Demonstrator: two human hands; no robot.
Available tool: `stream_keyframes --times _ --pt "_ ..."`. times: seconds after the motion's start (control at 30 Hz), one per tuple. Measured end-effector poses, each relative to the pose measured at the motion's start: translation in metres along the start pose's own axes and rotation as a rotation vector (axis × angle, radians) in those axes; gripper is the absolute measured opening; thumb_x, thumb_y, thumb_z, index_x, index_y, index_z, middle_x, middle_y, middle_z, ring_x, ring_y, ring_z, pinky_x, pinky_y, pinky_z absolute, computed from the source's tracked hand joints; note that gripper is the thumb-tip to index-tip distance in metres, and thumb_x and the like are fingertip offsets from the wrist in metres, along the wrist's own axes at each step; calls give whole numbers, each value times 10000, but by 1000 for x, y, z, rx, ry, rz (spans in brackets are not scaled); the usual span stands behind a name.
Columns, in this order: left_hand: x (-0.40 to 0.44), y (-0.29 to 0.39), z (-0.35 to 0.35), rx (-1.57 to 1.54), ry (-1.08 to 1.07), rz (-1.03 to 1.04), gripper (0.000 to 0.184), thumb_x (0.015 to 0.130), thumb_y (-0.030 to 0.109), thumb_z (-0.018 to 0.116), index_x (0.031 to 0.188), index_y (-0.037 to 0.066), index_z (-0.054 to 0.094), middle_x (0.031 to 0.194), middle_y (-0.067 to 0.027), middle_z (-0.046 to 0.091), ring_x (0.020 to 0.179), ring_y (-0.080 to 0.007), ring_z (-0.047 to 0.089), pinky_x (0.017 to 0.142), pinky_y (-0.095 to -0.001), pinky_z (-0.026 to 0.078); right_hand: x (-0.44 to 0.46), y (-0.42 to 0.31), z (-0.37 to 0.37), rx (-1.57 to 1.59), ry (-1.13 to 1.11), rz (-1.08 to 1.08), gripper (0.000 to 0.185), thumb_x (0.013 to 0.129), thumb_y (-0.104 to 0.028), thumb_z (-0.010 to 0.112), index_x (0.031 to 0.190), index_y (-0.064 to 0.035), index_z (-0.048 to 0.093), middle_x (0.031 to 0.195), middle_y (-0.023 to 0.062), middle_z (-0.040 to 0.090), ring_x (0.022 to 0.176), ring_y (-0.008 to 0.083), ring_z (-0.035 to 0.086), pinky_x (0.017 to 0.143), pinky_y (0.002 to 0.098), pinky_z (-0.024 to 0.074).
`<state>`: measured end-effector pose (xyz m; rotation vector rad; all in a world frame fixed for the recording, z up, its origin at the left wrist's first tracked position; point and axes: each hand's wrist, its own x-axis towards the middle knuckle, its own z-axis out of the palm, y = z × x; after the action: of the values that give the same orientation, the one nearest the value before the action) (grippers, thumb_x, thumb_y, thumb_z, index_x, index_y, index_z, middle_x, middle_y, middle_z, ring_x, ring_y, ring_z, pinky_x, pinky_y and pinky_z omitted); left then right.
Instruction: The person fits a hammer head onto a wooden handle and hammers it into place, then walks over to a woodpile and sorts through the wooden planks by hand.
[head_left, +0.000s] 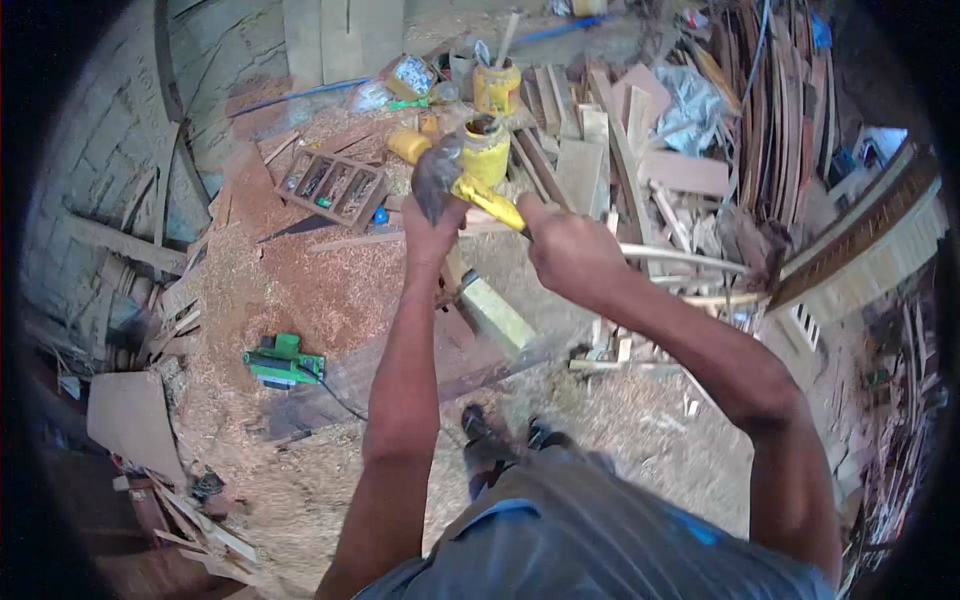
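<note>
My right hand is closed around the handle of a yellow-handled hatchet. Its broad, dark grey head points left and is blurred. My left hand is closed at the head end; the head hides part of its fingers. Below the hands, a pale squared wood block lies at a slant on a dark board. A yellow container stands just beyond the hatchet.
A green power planer with a cable sits among shavings at left. A compartmented wooden box holds small items. Behind it stands another yellow container. Offcuts and long strips crowd the right side. My shoes are close to the board.
</note>
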<state>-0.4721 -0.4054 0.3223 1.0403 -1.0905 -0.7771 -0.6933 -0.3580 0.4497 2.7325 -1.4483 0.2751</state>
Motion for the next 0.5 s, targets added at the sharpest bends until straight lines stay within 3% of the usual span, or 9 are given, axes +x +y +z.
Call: stream_keyframes --times 0.07,0.1,0.17,0.23,0.33,0.4,0.5 --pt "9 -6 -8 -9 30 6 130 843 125 763 818 37 671 678 4 628 571 -108 583 521 -289 448 -4 -1 -4 109 21 -50 236 917 -95 607 1140 -73 535 807 181 713 783 375 730 655 509 565" --pt "4 -10 -8 -204 45 2 129 848 121 757 800 47 663 673 13 622 567 -101 578 516 -286 451 -6 -3 -8 151 83 -92 247 904 -86 616 1136 -76 532 792 180 709 769 378 726 649 510 562" --pt "5 3 -4 -57 25 24 146 854 124 759 783 55 653 667 16 619 562 -95 575 513 -283 453 -3 -2 -42 276 390 -193 273 875 -76 642 1127 -82 540 753 171 701 729 390 713 632 517 551" --pt "2 3 -2 21 4 36 182 870 128 756 751 68 632 661 19 616 551 -84 569 505 -278 454 -1 5 -94 330 782 -194 318 931 -168 715 1215 -47 639 950 131 698 844 257 694 742 370 537" --pt "3 1 -5 41 1 47 181 871 128 755 754 68 631 657 16 613 547 -85 570 503 -282 458 1 36 -183 62 1218 -162 293 928 -149 683 1193 -47 611 915 151 697 822 302 695 720 413 537" --pt "6 3 -5 42 -3 22 181 870 133 758 759 62 633 657 13 613 546 -87 573 502 -284 461 5 55 -204 -214 1301 -107 276 926 -137 661 1178 -47 592 891 164 697 808 333 696 705 442 537" --pt "1 12 2 3 -17 -18 186 865 141 767 767 50 637 656 11 613 552 -90 578 509 -288 468 14 38 -112 -390 1059 -64 251 923 -118 629 1155 -47 565 856 184 697 786 378 696 682 485 537"
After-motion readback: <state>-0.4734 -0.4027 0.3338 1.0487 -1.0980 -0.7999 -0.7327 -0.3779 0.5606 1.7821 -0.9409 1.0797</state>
